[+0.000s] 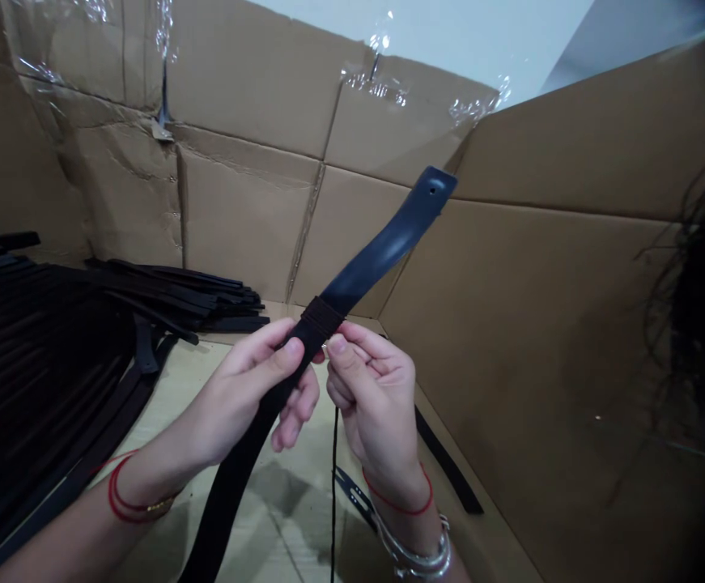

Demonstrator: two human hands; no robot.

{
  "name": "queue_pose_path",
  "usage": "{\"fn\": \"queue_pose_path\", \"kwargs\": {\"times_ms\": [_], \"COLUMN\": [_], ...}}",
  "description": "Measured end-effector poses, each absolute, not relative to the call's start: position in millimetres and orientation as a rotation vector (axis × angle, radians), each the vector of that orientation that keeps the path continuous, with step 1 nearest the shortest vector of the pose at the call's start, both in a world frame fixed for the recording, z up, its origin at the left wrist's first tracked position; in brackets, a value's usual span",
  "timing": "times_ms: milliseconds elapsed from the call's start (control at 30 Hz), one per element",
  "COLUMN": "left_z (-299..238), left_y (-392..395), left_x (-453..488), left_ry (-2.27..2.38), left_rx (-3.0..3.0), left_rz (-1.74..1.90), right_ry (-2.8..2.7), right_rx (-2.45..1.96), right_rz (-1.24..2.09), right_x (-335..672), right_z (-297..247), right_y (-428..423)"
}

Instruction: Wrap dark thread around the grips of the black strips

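Head: left hand [248, 397], right [376, 405] on strap [382, 243]

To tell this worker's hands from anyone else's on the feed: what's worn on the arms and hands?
No sleeves or gloves. The left hand has red cord bracelets with a small gold piece at the wrist. The right hand has one thin red cord and stacked silver bangles.

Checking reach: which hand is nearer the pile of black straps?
Left. The left hand grips the held strap right of the pile; the right hand sits farther right, at the thread wrap.
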State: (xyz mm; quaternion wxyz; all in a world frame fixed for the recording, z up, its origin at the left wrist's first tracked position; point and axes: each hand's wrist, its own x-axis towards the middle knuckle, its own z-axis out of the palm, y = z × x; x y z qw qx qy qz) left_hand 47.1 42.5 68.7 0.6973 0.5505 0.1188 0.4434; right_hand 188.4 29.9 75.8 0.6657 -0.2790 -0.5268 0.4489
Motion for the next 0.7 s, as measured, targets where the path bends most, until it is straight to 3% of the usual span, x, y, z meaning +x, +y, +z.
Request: {"fn": "queue_pose_path", "kwargs": {"times_ms": [167, 400, 700], "left_z": [65, 72, 72], "left_y": [51, 39, 37], "left_x": [39, 47, 46], "left_ry": [0.027, 0.856, 0.567], "left_rx": [1.105, 1.860, 1.567], "left_rz": [0.583, 1.165, 1.022], "right_ry": [-1.303, -1.113, -1.087], "right_rx": [-0.569, -0.718, -0.637], "right_rz": [1.220, 0.960, 1.008], "right_x": [194, 186, 184], "right_z": [81, 76, 77], "right_y": [26, 31, 33]}}
